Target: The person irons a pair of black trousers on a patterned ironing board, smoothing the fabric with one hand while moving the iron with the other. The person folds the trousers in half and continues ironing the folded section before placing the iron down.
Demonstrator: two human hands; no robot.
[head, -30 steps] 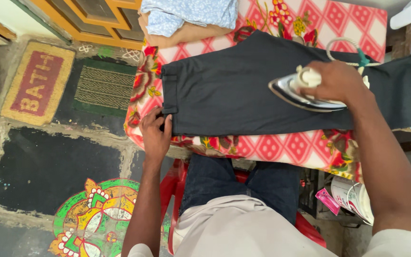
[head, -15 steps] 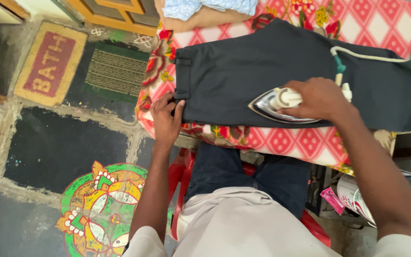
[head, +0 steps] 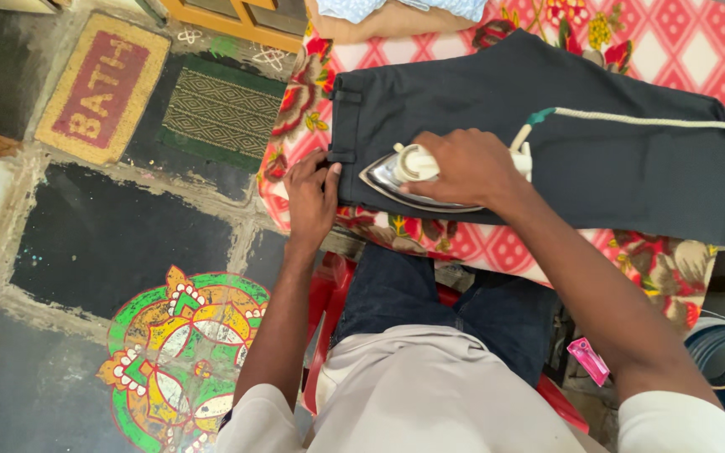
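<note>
One dark floor [head: 102, 243] of stone slabs is seen on the left, with one painted round floor design [head: 182, 352] in green, yellow and red on it. One red-and-pink floral cloth [head: 673, 42] is spread over the ironing surface at the top. One pair of dark trousers [head: 631, 176] is laid flat across that cloth, waistband end at the left. Two doormats are counted on the floor: one tan-and-red mat [head: 98, 88] and one green patterned mat [head: 220, 109], just beside each other. One light-blue folded garment [head: 396, 8] is seen at the top edge on a tan piece. One iron [head: 396, 176] with a metal soleplate is set on the trousers near the waistband, and one white cord [head: 631, 119] is trailed from it over the fabric to the right. The right hand [head: 463, 164] is closed around the iron's handle. The left hand [head: 312, 197] is laid flat, fingers narrow together, pressed on the waistband edge just left of the iron. One small pink object [head: 589, 361] is seen low right.
</note>
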